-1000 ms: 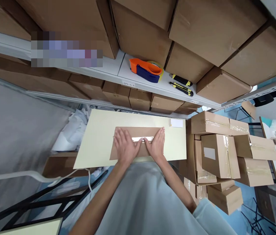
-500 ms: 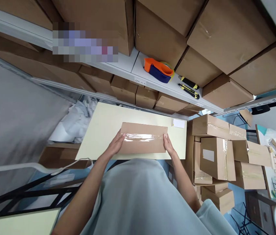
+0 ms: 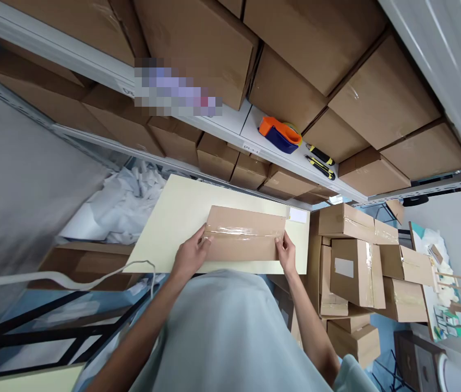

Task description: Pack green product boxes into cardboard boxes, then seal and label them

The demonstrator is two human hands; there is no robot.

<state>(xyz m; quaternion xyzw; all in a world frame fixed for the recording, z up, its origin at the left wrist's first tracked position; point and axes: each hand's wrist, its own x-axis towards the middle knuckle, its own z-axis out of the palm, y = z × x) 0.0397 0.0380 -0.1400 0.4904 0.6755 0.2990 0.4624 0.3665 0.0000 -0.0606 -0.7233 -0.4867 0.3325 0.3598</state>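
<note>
A flat brown cardboard box (image 3: 247,220) with a strip of shiny clear tape (image 3: 238,232) along its top is between my hands, over the pale yellow tabletop (image 3: 177,218). My left hand (image 3: 192,253) grips its left end, thumb at the end of the tape. At the opposite end, my right hand (image 3: 286,252) pinches the edge with the thumb on top. The fingers under the box are hidden. Just past the box's right end lies a small white stack of labels or paper (image 3: 297,215).
On the shelf (image 3: 230,122) ahead are an orange and blue tape dispenser (image 3: 280,134) and two box cutters (image 3: 321,166), with cartons (image 3: 291,90) behind. Taped cartons (image 3: 357,272) are piled to the right. Crumpled white sheeting (image 3: 120,204) and a white cable (image 3: 62,280) are at left.
My head view has shifted a little. Both hands still hold the box ends; the right hand has turned, its fingers now curled more at the box's near right corner.
</note>
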